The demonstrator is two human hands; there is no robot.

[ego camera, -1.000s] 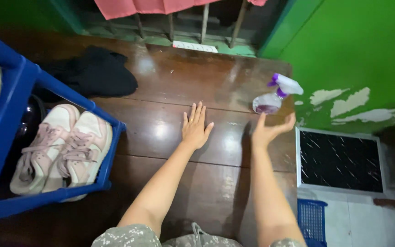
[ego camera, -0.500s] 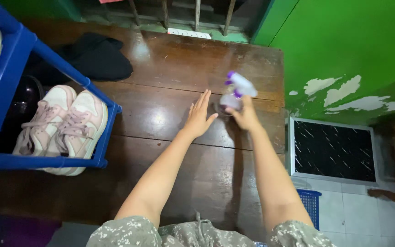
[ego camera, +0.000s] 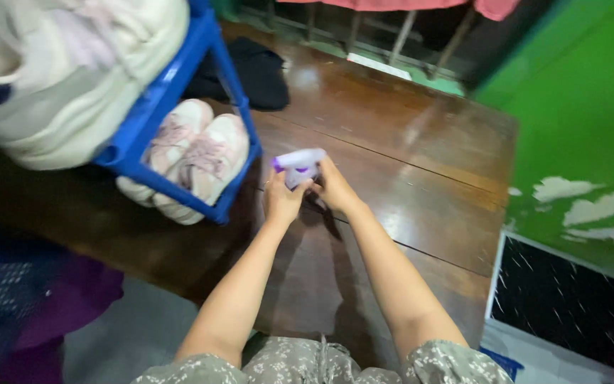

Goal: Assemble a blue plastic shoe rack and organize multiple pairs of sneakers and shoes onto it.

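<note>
A clear spray bottle (ego camera: pixel 298 165) with a white and purple trigger head is held above the dark wooden table (ego camera: pixel 421 142). My left hand (ego camera: pixel 281 199) grips it from the left and my right hand (ego camera: pixel 332 186) grips it from the right; the bottle's lower body is hidden behind my fingers. Just left of my hands, a pair of pale pink sneakers (ego camera: pixel 197 158) sits in the lower tier of a blue plastic rack (ego camera: pixel 172 92).
A cream bag or shoe (ego camera: pixel 58 78) fills the rack's upper tier. Black cloth (ego camera: pixel 257 64) lies at the table's far side. A green wall with peeling paint (ego camera: pixel 577 128) stands on the right, with a dark framed panel (ego camera: pixel 563 299) below it.
My right hand picked the spray bottle up from the table's right side and carried it left toward the rack. My left hand lifted off the table and closed on the bottle. The view swung left.
</note>
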